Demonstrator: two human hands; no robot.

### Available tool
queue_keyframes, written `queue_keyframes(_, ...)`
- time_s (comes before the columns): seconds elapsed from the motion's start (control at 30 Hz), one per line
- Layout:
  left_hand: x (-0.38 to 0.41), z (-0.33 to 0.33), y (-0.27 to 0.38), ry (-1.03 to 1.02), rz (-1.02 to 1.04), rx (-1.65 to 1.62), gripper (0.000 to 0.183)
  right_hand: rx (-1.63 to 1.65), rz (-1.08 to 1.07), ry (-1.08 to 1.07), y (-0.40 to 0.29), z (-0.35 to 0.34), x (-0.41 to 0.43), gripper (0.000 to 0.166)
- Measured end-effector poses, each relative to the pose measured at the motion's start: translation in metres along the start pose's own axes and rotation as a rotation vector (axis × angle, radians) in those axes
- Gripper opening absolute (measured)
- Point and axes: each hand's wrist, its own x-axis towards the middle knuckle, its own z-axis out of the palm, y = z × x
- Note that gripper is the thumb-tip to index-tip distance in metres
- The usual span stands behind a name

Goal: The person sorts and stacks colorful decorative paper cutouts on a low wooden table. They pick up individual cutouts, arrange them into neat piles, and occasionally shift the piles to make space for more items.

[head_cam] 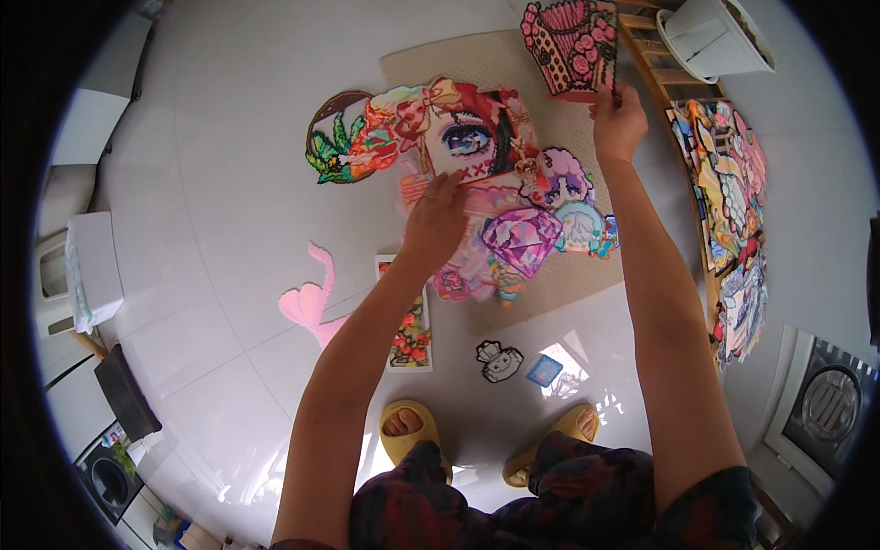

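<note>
My right hand grips the lower edge of a pink bead-art piece with roses, held at the upper right of the view. My left hand rests with spread fingers on the lower edge of a square panel showing an eye. Around and under that panel spreads a pile of overlapping flat bead-art pieces. Among them are a purple gem, a lilac-haired figure, a teal arch shape and a round piece with green leaves. The pile partly covers a beige mat.
Beside my left arm lie a pink heart-tailed piece and a strawberry-patterned strip. A small white figure and a blue square lie near my feet. At the right, a wooden rack bears a plant pot and more bead-art pieces.
</note>
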Motion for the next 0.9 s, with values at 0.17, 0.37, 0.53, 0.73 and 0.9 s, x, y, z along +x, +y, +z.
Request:
queue_keyframes(0.17,0.018,0.001,-0.008,0.259,-0.393,-0.080,0.047,0.242,0.114,-0.015,-0.016,-0.033,-0.025,0.015)
queue_keyframes(0.37,0.057,0.003,-0.012,0.248,-0.815,-0.233,0.055,0.589,0.531,-0.132,0.002,-0.041,-0.062,0.017)
queue_keyframes(0.53,0.061,0.003,-0.028,0.132,-0.930,-0.356,0.059,0.849,0.846,-0.109,0.027,-0.026,-0.072,0.014)
queue_keyframes(0.73,0.050,0.007,0.008,0.236,-0.227,0.212,0.062,1.390,1.045,-0.203,0.045,-0.004,-0.061,0.012)
queue_keyframes(0.9,0.049,0.005,0.005,0.004,-0.105,0.244,0.051,0.876,0.927,-0.536,0.042,0.008,-0.070,0.018)
